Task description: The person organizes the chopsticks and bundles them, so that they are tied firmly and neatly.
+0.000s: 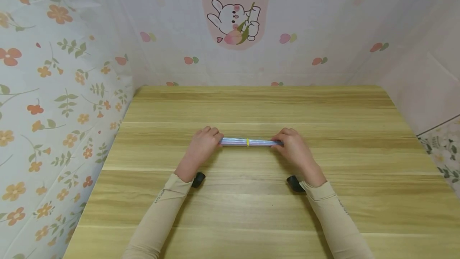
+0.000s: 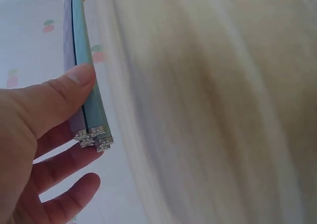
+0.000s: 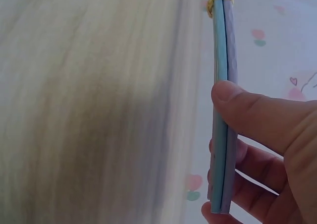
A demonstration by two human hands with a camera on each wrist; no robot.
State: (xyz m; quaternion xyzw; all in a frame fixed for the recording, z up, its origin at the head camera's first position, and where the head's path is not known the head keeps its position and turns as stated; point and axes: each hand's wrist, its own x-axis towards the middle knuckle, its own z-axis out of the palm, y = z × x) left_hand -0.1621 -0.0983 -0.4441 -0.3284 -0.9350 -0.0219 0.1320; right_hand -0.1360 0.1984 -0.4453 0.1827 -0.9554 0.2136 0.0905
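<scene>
A bundle of pastel blue and purple chopsticks [image 1: 235, 142] stretches between both hands, just above the wooden table in the head view. A yellow rubber band [image 1: 248, 142] wraps its middle. The left hand [image 1: 203, 145] pinches the left end, its thumb across the sticks; in the left wrist view the chopsticks [image 2: 91, 102] show silvery, flower-shaped end faces. At the opposite end, the right hand [image 1: 294, 147] grips with thumb on one side and fingers behind. Plain, squared ends of the chopsticks [image 3: 221, 184] show below that thumb in the right wrist view.
The wood-grain table [image 1: 244, 207] spans the space beneath the hands. A white patterned curtain [image 1: 305, 15] hangs behind it, and a flowered cloth [image 1: 46, 131] stands along the left side. Small black devices [image 1: 294, 184] sit at both wrists.
</scene>
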